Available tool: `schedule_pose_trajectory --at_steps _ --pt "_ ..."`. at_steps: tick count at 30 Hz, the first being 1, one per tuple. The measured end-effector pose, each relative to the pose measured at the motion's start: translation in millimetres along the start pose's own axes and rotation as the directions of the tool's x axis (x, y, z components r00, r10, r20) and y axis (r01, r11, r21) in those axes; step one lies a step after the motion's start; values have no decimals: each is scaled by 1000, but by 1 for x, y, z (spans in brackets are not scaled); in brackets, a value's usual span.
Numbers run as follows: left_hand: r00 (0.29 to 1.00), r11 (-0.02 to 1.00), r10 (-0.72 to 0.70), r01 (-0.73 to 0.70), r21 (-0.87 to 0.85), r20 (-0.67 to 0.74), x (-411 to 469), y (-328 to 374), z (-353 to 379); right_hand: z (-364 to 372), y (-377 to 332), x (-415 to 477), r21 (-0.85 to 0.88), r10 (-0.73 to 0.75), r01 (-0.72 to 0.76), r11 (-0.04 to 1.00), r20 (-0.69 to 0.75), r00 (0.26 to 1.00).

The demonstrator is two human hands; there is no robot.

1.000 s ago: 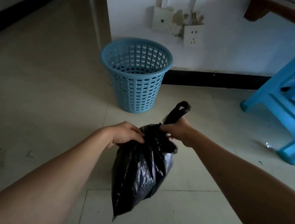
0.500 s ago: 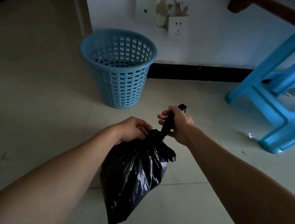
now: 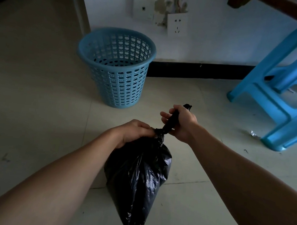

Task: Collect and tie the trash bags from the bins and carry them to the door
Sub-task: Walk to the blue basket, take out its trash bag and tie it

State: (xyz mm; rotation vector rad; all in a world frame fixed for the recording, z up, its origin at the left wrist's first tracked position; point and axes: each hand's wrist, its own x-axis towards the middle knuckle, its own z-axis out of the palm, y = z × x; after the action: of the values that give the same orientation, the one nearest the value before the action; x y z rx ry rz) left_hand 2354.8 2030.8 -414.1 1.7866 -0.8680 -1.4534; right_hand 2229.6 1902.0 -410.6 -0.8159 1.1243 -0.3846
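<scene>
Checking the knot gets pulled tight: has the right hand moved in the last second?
Yes. The right hand, gripping the trash bag, shifted slightly right, away from the blue bin toward the stool.

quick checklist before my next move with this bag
1. Left hand pinches the bag at its neck: ok.
2. Right hand grips the twisted tail: ok.
3. Knot pulled tight: cannot tell.
4. Bag's near side free of tears: ok.
5. Bin holds no bag: ok.
6. Way to the door: cannot tell, no door in view.
</scene>
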Motion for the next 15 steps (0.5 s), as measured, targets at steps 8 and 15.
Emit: schedule_pose_trajectory --at_steps 8,15 --pt "910 861 242 -41 506 -338 8 5 1 3 0 -4 38 4 -4 999 -6 1000" --pt "869 694 311 70 717 -386 8 -6 1 18 9 -13 19 13 -14 1000 56 998"
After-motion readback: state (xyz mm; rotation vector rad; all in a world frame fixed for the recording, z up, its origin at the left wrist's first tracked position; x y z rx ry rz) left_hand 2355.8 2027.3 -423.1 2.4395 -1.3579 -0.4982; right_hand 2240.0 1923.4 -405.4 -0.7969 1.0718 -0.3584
